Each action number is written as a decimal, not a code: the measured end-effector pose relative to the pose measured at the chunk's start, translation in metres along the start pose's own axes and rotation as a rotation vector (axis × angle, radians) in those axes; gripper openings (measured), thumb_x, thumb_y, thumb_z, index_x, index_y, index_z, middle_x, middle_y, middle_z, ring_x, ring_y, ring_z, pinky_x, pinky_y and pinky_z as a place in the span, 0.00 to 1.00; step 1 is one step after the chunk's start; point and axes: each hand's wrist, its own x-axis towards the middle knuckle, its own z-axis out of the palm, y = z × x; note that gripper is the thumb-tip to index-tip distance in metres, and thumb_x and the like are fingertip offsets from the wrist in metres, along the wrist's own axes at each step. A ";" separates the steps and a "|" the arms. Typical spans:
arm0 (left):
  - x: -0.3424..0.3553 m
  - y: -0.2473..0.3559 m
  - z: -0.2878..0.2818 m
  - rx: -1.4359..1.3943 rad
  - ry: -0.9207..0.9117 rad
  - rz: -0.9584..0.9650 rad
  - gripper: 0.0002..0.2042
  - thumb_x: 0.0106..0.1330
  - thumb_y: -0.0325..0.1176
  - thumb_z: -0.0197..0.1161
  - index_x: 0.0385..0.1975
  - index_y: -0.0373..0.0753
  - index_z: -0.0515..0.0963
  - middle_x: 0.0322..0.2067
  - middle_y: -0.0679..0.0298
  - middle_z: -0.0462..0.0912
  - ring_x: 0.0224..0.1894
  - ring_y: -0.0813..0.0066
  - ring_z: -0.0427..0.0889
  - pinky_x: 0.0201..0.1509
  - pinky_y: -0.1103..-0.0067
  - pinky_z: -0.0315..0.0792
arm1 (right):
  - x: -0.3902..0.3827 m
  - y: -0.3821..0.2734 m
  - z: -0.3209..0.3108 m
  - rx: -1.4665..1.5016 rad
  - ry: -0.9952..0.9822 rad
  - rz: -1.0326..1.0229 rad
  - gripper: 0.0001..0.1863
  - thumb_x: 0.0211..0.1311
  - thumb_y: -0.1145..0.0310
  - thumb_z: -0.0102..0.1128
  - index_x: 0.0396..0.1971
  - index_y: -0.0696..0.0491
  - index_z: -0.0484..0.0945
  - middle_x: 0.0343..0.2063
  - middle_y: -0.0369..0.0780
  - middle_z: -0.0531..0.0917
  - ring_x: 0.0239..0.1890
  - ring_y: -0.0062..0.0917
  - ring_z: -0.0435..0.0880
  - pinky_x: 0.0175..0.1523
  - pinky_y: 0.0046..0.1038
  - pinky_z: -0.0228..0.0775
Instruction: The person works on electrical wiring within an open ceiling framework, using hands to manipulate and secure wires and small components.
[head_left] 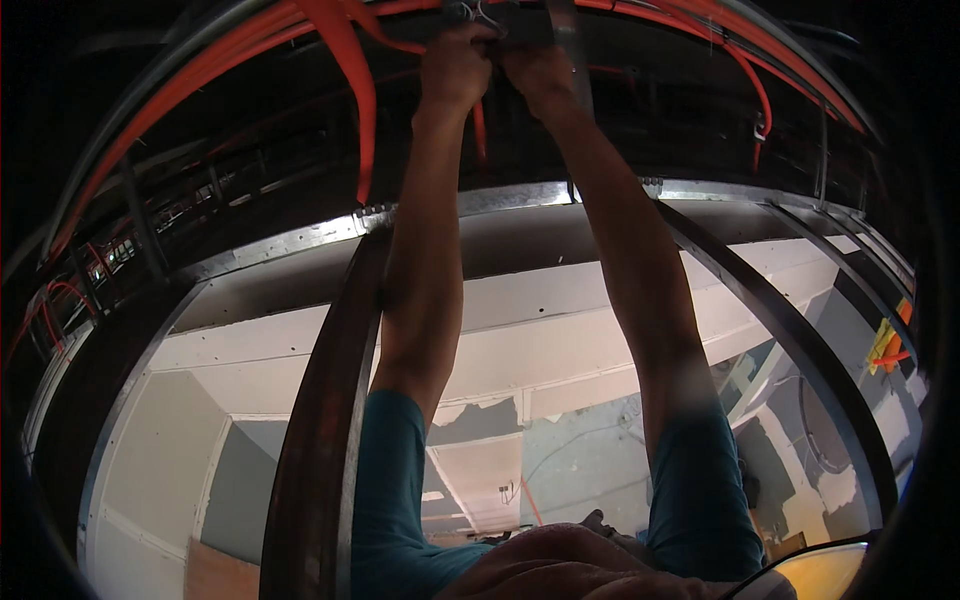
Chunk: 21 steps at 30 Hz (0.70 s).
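Both my arms stretch up to the top edge, among the orange conduits. My left hand (458,66) is closed, its fingers curled in against a dark grey fitting. Thin pale wires (486,17) show just above it. My right hand (541,76) is closed right beside the left, close to a grey metal strip (572,45). What either hand grips is hidden by the fingers and the dark. An orange conduit (350,90) hangs to the left of my left hand.
A metal ceiling channel (510,197) crosses behind my forearms. Metal studs (325,430) run down on the left and a metal bar (790,320) on the right. More orange conduits (745,75) arch overhead. Below are plasterboard panels (560,350) and a room.
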 end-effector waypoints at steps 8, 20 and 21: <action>-0.005 0.008 0.001 0.083 0.024 0.028 0.18 0.58 0.26 0.62 0.49 0.47 0.84 0.44 0.55 0.85 0.49 0.54 0.83 0.54 0.65 0.77 | -0.013 -0.006 -0.005 0.224 0.137 0.202 0.30 0.55 0.42 0.64 0.47 0.52 0.84 0.46 0.54 0.85 0.53 0.47 0.83 0.58 0.42 0.76; 0.017 0.013 0.016 0.280 0.092 0.120 0.11 0.59 0.29 0.63 0.40 0.46 0.87 0.37 0.59 0.88 0.42 0.58 0.86 0.49 0.64 0.80 | -0.003 -0.003 0.011 0.401 0.219 0.307 0.22 0.59 0.48 0.63 0.47 0.45 0.86 0.45 0.50 0.86 0.52 0.45 0.84 0.57 0.40 0.77; 0.017 0.013 0.015 0.233 0.141 0.153 0.10 0.58 0.29 0.65 0.38 0.47 0.87 0.34 0.59 0.87 0.42 0.57 0.86 0.49 0.65 0.80 | -0.001 -0.002 0.009 0.284 0.186 0.234 0.21 0.60 0.49 0.61 0.47 0.46 0.86 0.45 0.49 0.86 0.52 0.46 0.84 0.56 0.41 0.77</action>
